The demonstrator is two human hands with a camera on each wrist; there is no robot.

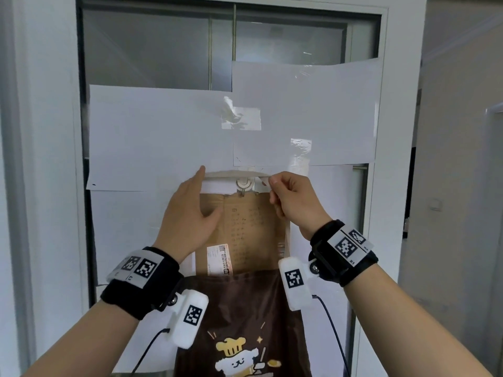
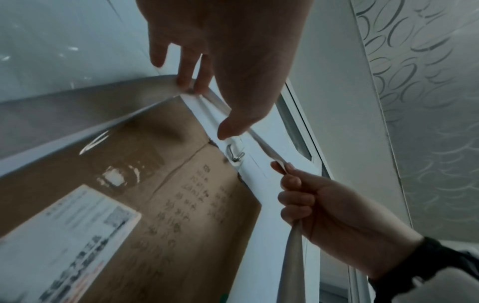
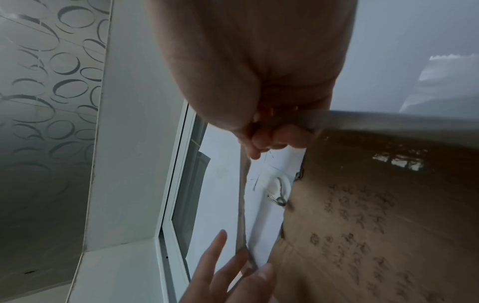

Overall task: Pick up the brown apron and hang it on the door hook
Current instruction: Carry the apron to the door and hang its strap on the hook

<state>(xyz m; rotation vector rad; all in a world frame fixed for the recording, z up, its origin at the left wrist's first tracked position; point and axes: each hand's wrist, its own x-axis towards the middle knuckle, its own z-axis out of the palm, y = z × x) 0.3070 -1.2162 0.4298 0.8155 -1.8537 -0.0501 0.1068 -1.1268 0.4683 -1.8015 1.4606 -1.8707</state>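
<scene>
The brown apron (image 1: 239,303), printed with a cartoon chef, hangs in front of the door below my wrists. Its cream neck strap (image 1: 234,174) is stretched level between my hands, just above the small metal door hook (image 1: 244,187). My left hand (image 1: 196,205) has its fingers straight, and the strap runs over their tips (image 2: 191,84). My right hand (image 1: 291,202) pinches the strap's other end with curled fingers (image 2: 293,184). In the right wrist view the strap (image 3: 242,205) passes in front of the hook (image 3: 278,196) without touching it. The hook (image 2: 234,155) is bare.
A flattened cardboard sheet (image 1: 245,227) with a shipping label (image 1: 219,259) is taped to the door under the hook. White paper sheets (image 1: 158,137) cover the glass above. The white door frame (image 1: 49,159) rises at the left. A wall switch (image 1: 435,204) sits at the right.
</scene>
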